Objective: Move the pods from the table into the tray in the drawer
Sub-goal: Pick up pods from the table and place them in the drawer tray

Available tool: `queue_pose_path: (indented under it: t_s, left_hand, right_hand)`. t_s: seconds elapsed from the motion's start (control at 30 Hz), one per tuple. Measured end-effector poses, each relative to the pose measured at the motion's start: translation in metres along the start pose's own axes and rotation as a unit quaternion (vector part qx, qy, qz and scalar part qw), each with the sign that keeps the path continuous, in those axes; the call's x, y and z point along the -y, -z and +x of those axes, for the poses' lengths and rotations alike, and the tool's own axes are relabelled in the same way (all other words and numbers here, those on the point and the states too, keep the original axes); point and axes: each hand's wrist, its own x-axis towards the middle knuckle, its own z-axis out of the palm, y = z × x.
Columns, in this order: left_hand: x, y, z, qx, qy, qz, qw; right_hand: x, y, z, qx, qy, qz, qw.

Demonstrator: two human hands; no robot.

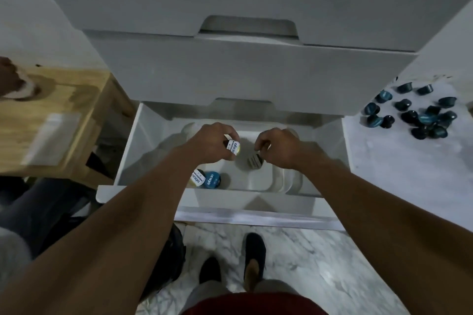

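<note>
Both hands reach into the open white drawer (128, 151), over a white moulded tray (273, 181). My left hand (210, 140) pinches a pod with a white and yellow lid (234, 147). My right hand (279, 148) grips a dark pod with a grey lid (255, 160) just above a tray hollow. Two pods sit at the tray's front left: one white-lidded (197, 178), one blue-lidded (213, 179). A pile of several dark blue pods (419, 112) lies on the white marble table (399, 161) at the right.
Closed white drawers (245, 71) rise behind the open one. A wooden stool or side table (51, 120) stands at the left with a pale object on it. Marble floor and my feet (253, 256) show below the drawer front.
</note>
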Motion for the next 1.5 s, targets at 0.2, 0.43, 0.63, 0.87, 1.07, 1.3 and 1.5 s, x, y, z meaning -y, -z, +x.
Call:
queue_pose_path:
  t_s: [0.2, 0.43, 0.63, 0.87, 1.07, 1.3, 1.5]
  left_hand:
    - [0.011, -0.015, 0.01, 0.061, -0.016, 0.054, 0.997]
    - [0.013, -0.011, 0.019, 0.086, -0.04, 0.116, 0.989]
    - [0.013, -0.012, 0.024, 0.089, -0.033, 0.113, 0.989]
    - [0.015, -0.013, 0.024, 0.09, -0.026, 0.099, 0.991]
    - [0.016, -0.014, 0.024, 0.088, -0.025, 0.098, 0.991]
    - [0.015, -0.014, 0.025, 0.081, -0.033, 0.126, 0.988]
    - [0.016, -0.014, 0.026, 0.082, -0.037, 0.105, 0.99]
  right_hand:
    - [-0.002, -0.018, -0.002, 0.084, -0.045, -0.005, 0.995]
    - [0.011, -0.019, 0.01, 0.096, -0.012, -0.066, 0.993]
    - [0.008, -0.02, 0.011, 0.083, -0.022, -0.062, 0.994]
    - [-0.001, -0.011, 0.006, 0.169, -0.019, -0.066, 0.983]
    - [0.001, -0.015, 0.003, 0.142, -0.006, -0.036, 0.989]
    - [0.012, -0.023, 0.014, 0.151, 0.02, -0.067, 0.986]
    - [-0.002, -0.018, 0.016, 0.121, -0.08, 0.115, 0.983]
